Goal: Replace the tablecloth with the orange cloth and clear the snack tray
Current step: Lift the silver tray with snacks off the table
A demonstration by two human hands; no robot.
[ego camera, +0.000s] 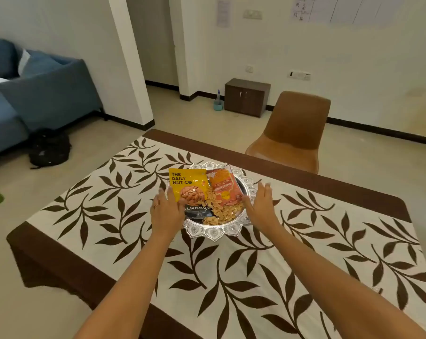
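A round silver snack tray [214,233] with a scalloped rim sits in the middle of the table. In it lie a yellow almond packet [188,185], an orange snack packet [223,188] and several loose nuts [219,211]. The table wears a white tablecloth [124,192] with brown leaves and a brown border. My left hand [166,211] is at the tray's left rim and my right hand [262,204] at its right rim, fingers straight and apart; whether they touch the rim I cannot tell. No orange cloth is in view.
A brown chair [293,128] stands at the table's far side. A blue sofa [31,94] and a black bag [49,148] are at the left. A small brown cabinet [247,97] and a spray bottle [218,102] stand by the far wall.
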